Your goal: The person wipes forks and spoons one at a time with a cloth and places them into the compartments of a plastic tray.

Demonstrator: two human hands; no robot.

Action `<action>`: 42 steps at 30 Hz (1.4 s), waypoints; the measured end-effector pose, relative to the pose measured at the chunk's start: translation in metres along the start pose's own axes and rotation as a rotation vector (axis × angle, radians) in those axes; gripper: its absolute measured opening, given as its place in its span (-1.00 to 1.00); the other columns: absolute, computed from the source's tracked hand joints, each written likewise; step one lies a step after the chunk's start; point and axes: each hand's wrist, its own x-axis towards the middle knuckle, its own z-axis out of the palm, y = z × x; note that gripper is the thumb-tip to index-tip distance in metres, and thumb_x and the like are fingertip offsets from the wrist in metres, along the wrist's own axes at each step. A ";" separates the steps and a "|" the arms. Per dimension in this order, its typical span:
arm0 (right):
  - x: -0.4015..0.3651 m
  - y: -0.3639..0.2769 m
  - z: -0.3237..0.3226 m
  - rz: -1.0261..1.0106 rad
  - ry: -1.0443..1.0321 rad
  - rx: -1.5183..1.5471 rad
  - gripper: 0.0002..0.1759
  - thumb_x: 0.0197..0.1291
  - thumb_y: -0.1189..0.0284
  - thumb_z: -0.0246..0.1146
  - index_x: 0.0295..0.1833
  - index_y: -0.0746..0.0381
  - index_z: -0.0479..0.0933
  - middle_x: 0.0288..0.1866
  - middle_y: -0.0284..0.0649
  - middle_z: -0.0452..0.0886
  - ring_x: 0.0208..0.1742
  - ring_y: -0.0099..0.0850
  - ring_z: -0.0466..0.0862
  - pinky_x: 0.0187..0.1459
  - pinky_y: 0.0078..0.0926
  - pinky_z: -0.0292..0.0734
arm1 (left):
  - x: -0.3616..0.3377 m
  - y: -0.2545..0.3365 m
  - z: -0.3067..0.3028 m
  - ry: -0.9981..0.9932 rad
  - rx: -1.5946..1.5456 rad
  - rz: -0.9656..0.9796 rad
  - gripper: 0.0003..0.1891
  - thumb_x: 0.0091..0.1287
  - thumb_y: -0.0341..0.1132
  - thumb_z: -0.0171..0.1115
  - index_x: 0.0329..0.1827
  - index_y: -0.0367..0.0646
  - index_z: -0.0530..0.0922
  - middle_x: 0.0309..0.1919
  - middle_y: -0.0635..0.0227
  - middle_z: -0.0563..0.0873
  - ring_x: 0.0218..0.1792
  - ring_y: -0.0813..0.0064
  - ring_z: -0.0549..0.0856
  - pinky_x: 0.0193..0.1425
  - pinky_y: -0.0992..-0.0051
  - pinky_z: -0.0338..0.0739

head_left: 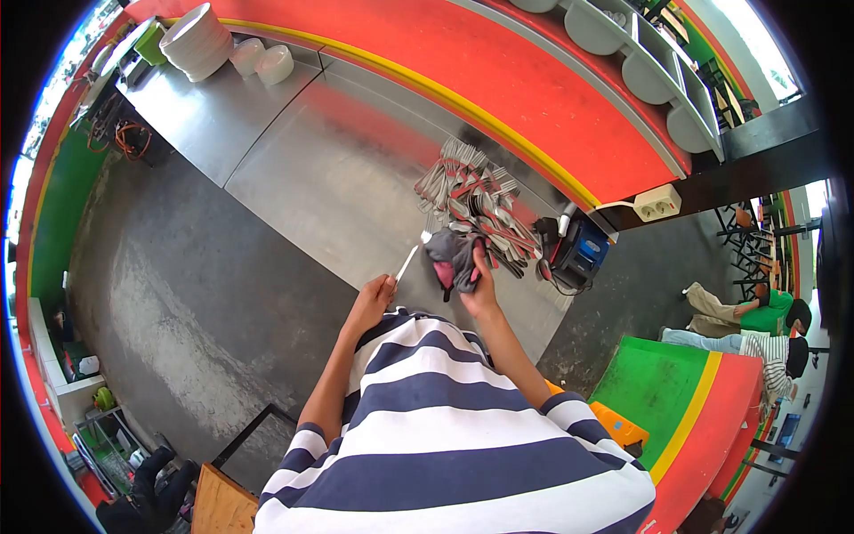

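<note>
A fork [408, 261] is pinched by its handle in my left hand [373, 301], its tines pointing up and away from me. My right hand [481, 283] grips a dark grey and pink cloth [455, 260], which is bunched beside the fork's head. Just beyond the cloth, a large pile of forks and other cutlery [480, 203] lies on the steel counter [311, 169]. Some of the cutlery has red showing among the metal.
A blue and black device [580, 255] stands right of the pile, near a white power socket [658, 204]. Stacked plates [196, 43] and bowls [274, 64] sit far left. White bins [645, 76] hang upper right. Two people [756, 343] are at the right.
</note>
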 end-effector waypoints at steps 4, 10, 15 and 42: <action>-0.032 0.009 0.017 0.217 -0.186 -0.261 -0.52 0.36 0.24 0.27 0.29 0.20 0.40 0.13 -0.30 0.58 0.11 -0.49 0.59 0.23 -0.46 0.43 | 0.014 0.015 0.018 -0.040 0.076 -0.019 -0.62 0.55 -0.15 0.00 -0.30 -0.33 0.49 -0.59 0.18 0.55 -0.53 0.29 0.51 -0.39 0.36 0.39; -0.023 0.023 0.027 0.083 -0.107 -0.554 -0.54 0.18 0.45 0.44 0.17 0.25 0.47 0.02 -0.32 0.63 0.03 -0.52 0.62 0.13 -0.52 0.50 | 0.026 0.017 0.043 0.068 0.295 0.238 -0.81 0.43 -0.35 0.03 -0.21 -0.36 0.47 -0.41 -0.24 0.62 -0.30 -0.27 0.60 -0.24 -0.03 0.44; -0.013 0.014 0.029 0.053 -0.030 -0.630 -0.61 0.10 0.50 0.49 0.04 0.25 0.55 -0.10 -0.30 0.69 -0.12 -0.52 0.68 0.03 -0.55 0.56 | 0.022 0.017 0.045 -0.057 0.363 0.228 -0.87 0.37 -0.40 0.06 -0.23 -0.32 0.47 -0.40 -0.17 0.64 -0.29 -0.22 0.62 -0.20 -0.05 0.45; 0.020 -0.010 -0.005 -0.507 0.328 -0.556 -0.73 0.18 0.49 0.41 -0.02 0.29 0.57 -0.18 -0.23 0.69 -0.39 -0.40 0.71 -0.46 -0.33 0.69 | -0.002 0.043 0.035 -0.250 0.305 0.244 -0.81 0.43 -0.34 0.04 -0.23 -0.31 0.52 -0.39 0.00 0.63 -0.31 -0.02 0.63 -0.18 0.18 0.47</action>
